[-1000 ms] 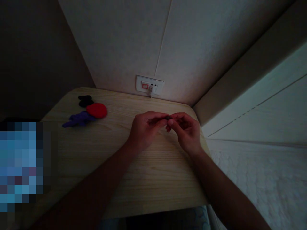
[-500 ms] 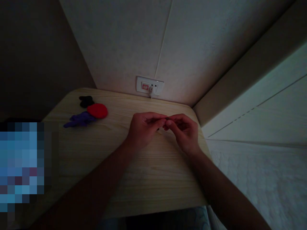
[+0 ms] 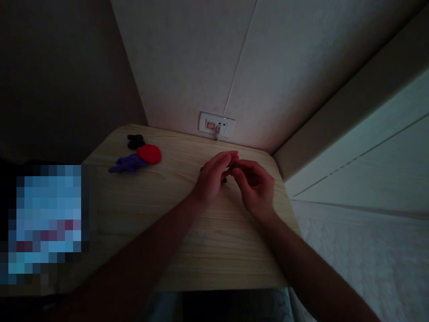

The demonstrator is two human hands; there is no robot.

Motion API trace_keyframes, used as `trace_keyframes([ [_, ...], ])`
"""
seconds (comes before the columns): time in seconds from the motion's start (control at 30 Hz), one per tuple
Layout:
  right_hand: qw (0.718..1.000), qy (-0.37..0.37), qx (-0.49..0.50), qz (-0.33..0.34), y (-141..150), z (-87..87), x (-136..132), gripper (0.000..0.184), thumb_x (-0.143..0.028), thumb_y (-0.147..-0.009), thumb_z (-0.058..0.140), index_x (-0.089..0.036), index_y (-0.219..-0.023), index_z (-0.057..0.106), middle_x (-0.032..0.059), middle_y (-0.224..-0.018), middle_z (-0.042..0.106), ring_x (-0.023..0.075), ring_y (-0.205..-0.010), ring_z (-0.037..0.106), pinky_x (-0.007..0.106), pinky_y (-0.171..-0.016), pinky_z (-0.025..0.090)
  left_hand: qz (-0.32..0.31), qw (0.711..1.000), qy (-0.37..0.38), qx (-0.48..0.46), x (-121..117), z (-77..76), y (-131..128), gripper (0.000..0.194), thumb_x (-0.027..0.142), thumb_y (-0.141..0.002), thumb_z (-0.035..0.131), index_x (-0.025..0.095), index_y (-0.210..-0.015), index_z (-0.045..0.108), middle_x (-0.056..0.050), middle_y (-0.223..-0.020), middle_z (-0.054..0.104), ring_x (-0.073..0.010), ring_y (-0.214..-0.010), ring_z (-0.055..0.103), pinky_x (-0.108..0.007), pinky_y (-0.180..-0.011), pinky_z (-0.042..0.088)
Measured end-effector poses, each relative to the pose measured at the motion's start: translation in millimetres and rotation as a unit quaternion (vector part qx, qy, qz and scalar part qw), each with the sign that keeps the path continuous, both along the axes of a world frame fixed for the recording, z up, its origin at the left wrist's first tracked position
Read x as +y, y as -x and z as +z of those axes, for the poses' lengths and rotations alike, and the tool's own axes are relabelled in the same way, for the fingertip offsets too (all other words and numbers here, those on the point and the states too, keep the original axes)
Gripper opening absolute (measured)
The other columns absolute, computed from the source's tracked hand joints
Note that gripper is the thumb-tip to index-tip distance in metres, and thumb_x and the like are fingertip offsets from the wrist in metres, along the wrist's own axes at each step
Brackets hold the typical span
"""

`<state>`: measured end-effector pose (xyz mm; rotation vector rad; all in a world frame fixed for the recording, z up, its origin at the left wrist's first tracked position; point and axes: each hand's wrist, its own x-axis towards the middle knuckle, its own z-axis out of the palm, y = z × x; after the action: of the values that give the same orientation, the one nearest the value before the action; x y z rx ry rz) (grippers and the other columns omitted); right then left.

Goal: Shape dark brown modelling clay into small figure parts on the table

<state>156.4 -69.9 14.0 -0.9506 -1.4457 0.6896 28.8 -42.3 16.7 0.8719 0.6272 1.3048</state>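
Observation:
My right hand (image 3: 256,185) is closed, pinching a small dark piece (image 3: 235,165), possibly modelling clay, between thumb and forefinger. Right beside it, my left hand (image 3: 213,175) has its fingers stretched out towards the right fingertips, some of them hidden; I cannot tell whether it touches the piece. Under the hands, a little dark bit (image 3: 224,180) shows on the wooden table (image 3: 187,241). Another dark bit (image 3: 201,169) peeks out left of my left hand. Further left lie a flattened red lump (image 3: 149,154), a knobbly purple lump (image 3: 129,163) and a black lump (image 3: 136,141), clay-like in look.
A wall socket (image 3: 216,125) with a plug in it sits just above the table's back edge. To the right, a pale panel (image 3: 368,152) rises above a white quilted surface (image 3: 362,264). A blurred-out bluish patch (image 3: 50,210) covers the left side.
My left hand has turned and its fingers have straightened out of a pinch. The right hand keeps its pinch on the dark piece. The view has shifted slightly, moving the lumps rightward.

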Motion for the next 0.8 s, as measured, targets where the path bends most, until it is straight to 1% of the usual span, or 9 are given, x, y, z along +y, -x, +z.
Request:
trace_keyframes([
  [0.07, 0.999, -0.034, -0.039, -0.013, 8.2, 2.2, -1.2, 0.020, -0.029, -0.093, 0.075, -0.028, -0.113, 0.074, 0.0054, -0.110, 0.079, 0.0206, -0.100, 0.075, 0.039, -0.094, 0.061, -0.004, 0.999, 0.031, -0.022, -1.3, 5.7, -2.5, 0.037, 0.051, -0.090, 0.068, 0.019, -0.107, 0.077, -0.011, -0.115, 0.078, -0.0245, -0.116, 0.070, -0.034, -0.096, 0.056],
  [0.17, 0.992, -0.076, -0.094, -0.033, 21.8, 8.7, -5.2, 0.020, -0.028, -0.094, 0.073, -0.028, -0.114, 0.075, 0.0053, -0.111, 0.080, 0.0221, -0.103, 0.074, 0.041, -0.096, 0.059, 0.001, 0.996, 0.075, -0.049, -3.0, 20.9, -3.4, 0.041, 0.055, -0.092, 0.063, 0.018, -0.103, 0.077, -0.012, -0.113, 0.079, -0.0260, -0.117, 0.072, -0.038, -0.102, 0.056],
  [0.27, 0.986, -0.096, -0.135, -0.014, 34.2, 20.2, -15.1, 0.023, -0.028, -0.099, 0.063, -0.029, -0.119, 0.075, 0.0066, -0.118, 0.079, 0.0241, -0.110, 0.073, 0.045, -0.101, 0.058, 0.028, 0.992, 0.097, -0.072, -2.6, 36.9, 1.8, 0.045, 0.058, -0.094, 0.060, 0.016, -0.097, 0.076, -0.014, -0.110, 0.080, -0.0270, -0.115, 0.074, -0.041, -0.104, 0.056],
  [0.37, 0.984, -0.113, -0.141, -0.004, 40.1, 32.2, -25.5, 0.024, -0.032, -0.103, 0.057, -0.029, -0.114, 0.078, 0.0071, -0.120, 0.078, 0.0258, -0.118, 0.070, 0.049, -0.109, 0.053, 0.051, 0.993, 0.063, -0.084, -3.4, 46.4, 8.2, 0.035, 0.048, -0.095, 0.064, 0.015, -0.099, 0.076, -0.015, -0.109, 0.081, -0.0251, -0.112, 0.075, -0.040, -0.106, 0.056],
  [0.43, 0.986, -0.112, -0.117, -0.042, 39.5, 38.1, -26.1, 0.027, -0.038, -0.105, 0.053, -0.029, -0.112, 0.078, 0.0081, -0.125, 0.075, 0.0264, -0.125, 0.066, 0.050, -0.114, 0.049, 0.054, 0.995, 0.020, -0.078, -7.0, 49.5, 7.1, 0.030, 0.040, -0.095, 0.067, 0.014, -0.108, 0.075, -0.014, -0.112, 0.081, -0.0242, -0.113, 0.075, -0.040, -0.105, 0.057],
  [0.53, 0.991, -0.085, -0.037, -0.100, 34.5, 45.7, -10.9, 0.039, -0.049, -0.107, 0.046, -0.029, -0.131, 0.068, 0.0097, -0.141, 0.066, 0.0254, -0.137, 0.058, 0.052, -0.123, 0.041, 0.053, 0.996, -0.035, -0.069, -16.8, 53.9, -7.3, 0.036, 0.044, -0.098, 0.064, 0.017, -0.121, 0.071, -0.013, -0.123, 0.078, -0.0255, -0.122, 0.072, -0.041, -0.108, 0.055],
  [0.67, 0.997, -0.033, 0.043, -0.052, 30.4, 58.5, 15.9, 0.059, -0.063, -0.106, 0.034, -0.028, -0.148, 0.055, 0.0076, -0.161, 0.052, 0.0216, -0.155, 0.041, 0.051, -0.134, 0.023, 0.056, 0.991, -0.114, -0.031, -25.9, 64.5, -32.5, 0.039, 0.051, -0.102, 0.055, 0.022, -0.120, 0.074, -0.008, -0.135, 0.073, -0.0273, -0.141, 0.059, -0.043, -0.125, 0.040],
  [0.73, 0.998, -0.026, 0.044, -0.030, 33.7, 63.1, 14.5, 0.065, -0.067, -0.106, 0.027, -0.028, -0.152, 0.051, 0.0066, -0.165, 0.047, 0.0212, -0.160, 0.033, 0.052, -0.135, 0.018, 0.037, 0.993, -0.104, -0.035, -22.9, 70.9, -36.5, 0.043, 0.054, -0.102, 0.051, 0.024, -0.120, 0.075, -0.007, -0.135, 0.073, -0.0278, -0.144, 0.056, -0.043, -0.128, 0.036],
  [0.8, 0.999, -0.036, 0.011, -0.010, 41.5, 63.4, 0.0, 0.064, -0.066, -0.107, 0.025, -0.030, -0.155, 0.047, 0.0063, -0.168, 0.044, 0.0221, -0.163, 0.028, 0.055, -0.135, 0.017, 0.012, 0.997, -0.054, -0.051, -14.6, 76.8, -32.7, 0.049, 0.059, -0.101, 0.048, 0.023, -0.123, 0.073, -0.008, -0.138, 0.071, -0.0287, -0.146, 0.054, -0.042, -0.129, 0.036],
])
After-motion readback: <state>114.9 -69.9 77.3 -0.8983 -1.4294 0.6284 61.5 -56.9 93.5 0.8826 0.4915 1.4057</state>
